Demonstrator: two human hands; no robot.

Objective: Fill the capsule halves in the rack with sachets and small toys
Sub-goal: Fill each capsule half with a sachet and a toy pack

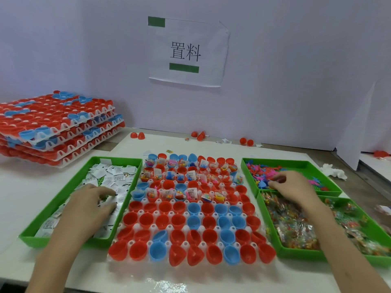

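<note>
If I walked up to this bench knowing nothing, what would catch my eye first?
Probably the rack of red and blue capsule halves in the middle, its far rows already stuffed, its near rows empty. Green trays flank it: the left hand digs among white sachets in the left tray, the right hand among small toys in the far right tray. A stack of loaded racks sits far left.
</note>
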